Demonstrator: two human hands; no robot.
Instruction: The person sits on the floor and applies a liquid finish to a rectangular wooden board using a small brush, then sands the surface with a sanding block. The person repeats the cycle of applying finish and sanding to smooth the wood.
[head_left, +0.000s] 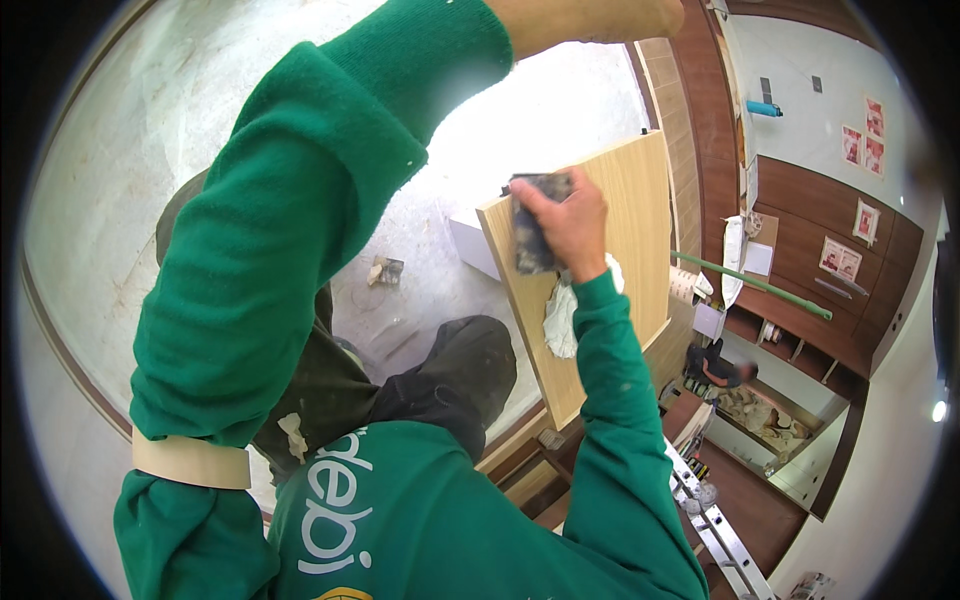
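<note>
A dark, mottled rectangular block [532, 241] is being gripped by the right hand [582, 220] over a pale wood-grained board [628, 200], near its corner; crumpled white material [559, 322] is being partly covered by the green sleeve [608, 335]. The left hand [652, 16] is being cropped; its grip cannot be told.

A dark, mottled block [533, 240] is over a pale wooden panel [632, 200].

"Does the pale-tan rectangular wooden panel [630, 205] have a pattern?"

"Yes, fine streaks of grain."

"And the dark oblong block [532, 238]?"

"Blackish grey, mottled with beige patches."

"The crumpled white bundle [562, 322]?"

"White, with greyish folds."

"The green long-sleeved fabric sweatshirt [480, 530]?"

"Solid green, white lettering on the chest; the flat cream band [190, 463] around a sleeve is plain."
</note>
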